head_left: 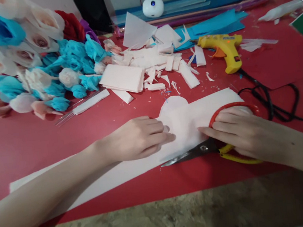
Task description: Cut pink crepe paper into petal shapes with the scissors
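Observation:
A long strip of white paper [216,98] lies slantwise across the red table, with a rounded white paper piece [175,108] on top that sticks out past its upper edge. My left hand [140,138] rests on the strip, fingers bent and fingertips at the left side of the rounded piece. A pair of scissors [204,148] with red and yellow handles lies along the strip's lower edge, blades pointing left and close together. My right hand [242,131] has its fingers in the scissors' handles, and its index finger reaches to the paper.
Paper scraps [147,60] and a folded white stack [123,76] lie behind. A yellow glue gun [226,47] trails a black cord [277,107] on the right. Blue, white and pink paper flowers [75,56] crowd the left. A white bottle [282,9] lies back right.

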### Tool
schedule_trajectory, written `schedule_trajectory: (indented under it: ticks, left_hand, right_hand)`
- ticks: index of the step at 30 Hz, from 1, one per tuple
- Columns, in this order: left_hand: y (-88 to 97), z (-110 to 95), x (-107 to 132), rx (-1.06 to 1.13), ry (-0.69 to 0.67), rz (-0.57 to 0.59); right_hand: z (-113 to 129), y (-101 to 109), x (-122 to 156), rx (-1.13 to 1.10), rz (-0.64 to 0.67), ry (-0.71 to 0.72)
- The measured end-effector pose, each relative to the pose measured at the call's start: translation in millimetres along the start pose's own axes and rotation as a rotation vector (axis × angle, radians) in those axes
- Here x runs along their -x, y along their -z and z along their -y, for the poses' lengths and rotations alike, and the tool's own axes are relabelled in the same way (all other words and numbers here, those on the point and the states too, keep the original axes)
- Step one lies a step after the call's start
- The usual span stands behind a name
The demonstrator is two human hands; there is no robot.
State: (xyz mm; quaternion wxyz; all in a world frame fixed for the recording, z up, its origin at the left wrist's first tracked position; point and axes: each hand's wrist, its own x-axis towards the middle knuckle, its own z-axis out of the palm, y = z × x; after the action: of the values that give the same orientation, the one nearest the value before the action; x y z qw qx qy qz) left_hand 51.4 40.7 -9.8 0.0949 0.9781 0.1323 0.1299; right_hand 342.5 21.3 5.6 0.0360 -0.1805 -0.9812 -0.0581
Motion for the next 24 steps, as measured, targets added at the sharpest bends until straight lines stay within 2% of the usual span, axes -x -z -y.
schedule_trajectory:
  ticks: [5,8,14,24]
  left_hand:
    - [-0.4,0.0,0.0,0.001,0.001,-0.005]
    - [-0.6,-0.3,-0.8,-0.001,0.002,-0.004]
    - [0.1,-0.4,-0.8,-0.012,-0.001,-0.015]
    - [-0.6,-0.4,0.1,0.006,0.005,0.009]
  right_hand:
    - [0.7,2.7,2.5,-0.050,-0.023,0.010]
    - [3.0,4.7,4.1,0.018,0.011,0.011]
    - [12.9,4.0,4.6,0.242,0.070,-0.117]
    - [13.2,3.2,-4.4,0.288,0.054,-0.083]
